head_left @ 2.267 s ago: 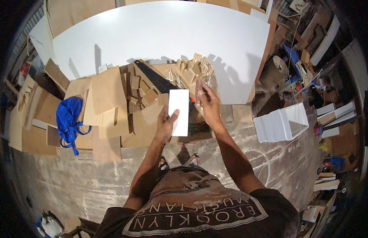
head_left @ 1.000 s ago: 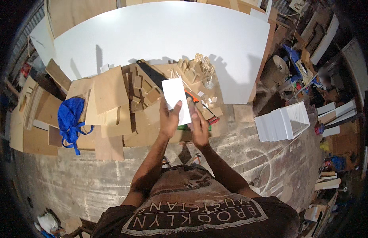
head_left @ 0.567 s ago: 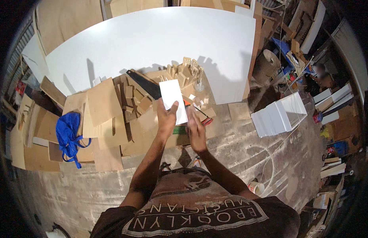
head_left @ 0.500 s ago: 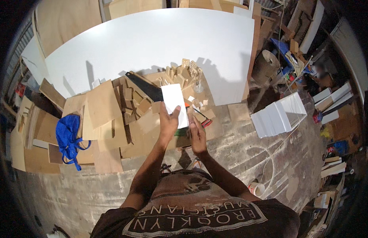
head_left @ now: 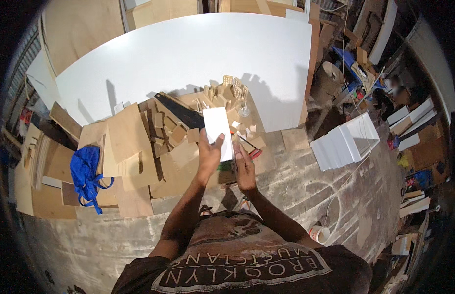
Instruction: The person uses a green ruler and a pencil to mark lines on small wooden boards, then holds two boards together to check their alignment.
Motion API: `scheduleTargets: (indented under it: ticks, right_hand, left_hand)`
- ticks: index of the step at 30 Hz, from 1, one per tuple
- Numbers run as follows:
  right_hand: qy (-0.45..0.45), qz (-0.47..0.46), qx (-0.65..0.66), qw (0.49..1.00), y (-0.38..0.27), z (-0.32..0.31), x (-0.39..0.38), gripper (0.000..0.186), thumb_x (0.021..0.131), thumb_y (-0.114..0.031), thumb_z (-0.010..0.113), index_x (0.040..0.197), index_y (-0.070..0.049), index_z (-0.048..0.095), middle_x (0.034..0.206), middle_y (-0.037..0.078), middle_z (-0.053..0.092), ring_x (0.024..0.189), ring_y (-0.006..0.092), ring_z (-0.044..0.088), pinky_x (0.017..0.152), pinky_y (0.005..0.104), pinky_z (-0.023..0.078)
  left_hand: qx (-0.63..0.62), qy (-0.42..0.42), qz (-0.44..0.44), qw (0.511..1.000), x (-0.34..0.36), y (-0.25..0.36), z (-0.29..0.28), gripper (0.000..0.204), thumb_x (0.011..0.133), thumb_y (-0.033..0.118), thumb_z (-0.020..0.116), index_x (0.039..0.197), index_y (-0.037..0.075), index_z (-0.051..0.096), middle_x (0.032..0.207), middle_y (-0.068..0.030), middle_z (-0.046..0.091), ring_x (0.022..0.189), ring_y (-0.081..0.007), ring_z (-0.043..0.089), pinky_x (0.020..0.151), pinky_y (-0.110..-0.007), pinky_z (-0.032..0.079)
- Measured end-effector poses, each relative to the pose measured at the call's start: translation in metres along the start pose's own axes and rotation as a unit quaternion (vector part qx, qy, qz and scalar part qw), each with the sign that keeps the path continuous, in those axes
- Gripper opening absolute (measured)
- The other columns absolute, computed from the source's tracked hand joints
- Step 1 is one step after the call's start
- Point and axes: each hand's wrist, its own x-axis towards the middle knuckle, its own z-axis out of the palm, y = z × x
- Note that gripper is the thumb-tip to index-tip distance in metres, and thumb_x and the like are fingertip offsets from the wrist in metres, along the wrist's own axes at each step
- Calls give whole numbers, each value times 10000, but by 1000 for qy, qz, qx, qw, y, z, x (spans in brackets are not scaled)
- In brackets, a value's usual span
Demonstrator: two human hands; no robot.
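Note:
A white rectangular board [head_left: 216, 123] is held over the worktop, tilted slightly. My left hand [head_left: 208, 159] grips its lower left side, thumb on the white face and fingers hidden behind. Beside the lower right edge is my right hand [head_left: 244, 169], its fingers pressed together along that edge; whether a small thing is between them is hidden. Just past it lies a red-handled tool [head_left: 256, 153] with a thin black part. A long dark tapered blade, like a handsaw [head_left: 181, 111], rests behind the board among wooden offcuts [head_left: 178, 134].
Small cut wooden pieces [head_left: 226, 93] and a clear jar [head_left: 244, 110] stand at the worktop's back, before a large white panel [head_left: 188, 54]. Plywood sheets [head_left: 127, 132] and a blue bag [head_left: 85, 164] lie left. A white box [head_left: 345, 142] and bucket [head_left: 319, 234] are right.
The board and my left hand have shifted slightly down and right in the picture. My right hand stays by the lower right edge, its fingers a little more bent. The whole view has shifted slightly.

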Motion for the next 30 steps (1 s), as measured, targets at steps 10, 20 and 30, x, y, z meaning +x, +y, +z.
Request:
scheduleTargets:
  ticks: [10, 20, 30]
  right_hand:
    - [-33, 3, 33, 999, -8, 3, 12, 511, 1099, -282, 422, 1477, 60, 454, 1468, 220, 509, 1392, 295, 449, 1160, 367, 313]
    - [-36, 40, 63, 997, -16, 10, 75, 551, 1109, -352, 424, 1519, 15, 427, 1459, 170, 546, 1379, 255, 472, 1144, 376, 340]
    - [18, 95, 160, 982, -16, -9, 54, 539, 1094, -258, 496, 1503, 80, 402, 1444, 141, 547, 1312, 204, 521, 1116, 300, 392]
  left_hand:
    - [91, 14, 97, 991, -5, 15, -2, 305, 983, 89, 661, 1234, -9, 518, 1102, -93, 633, 1029, -162, 592, 913, -328, 500]
    - [62, -43, 8, 997, -13, 23, -3, 355, 995, 131, 657, 1294, -6, 524, 1182, -87, 620, 1098, -175, 580, 960, -328, 483]
    - [26, 5, 74, 997, -13, 37, -6, 320, 988, 96, 651, 1264, -8, 529, 1140, -83, 641, 1038, -148, 598, 917, -307, 494]
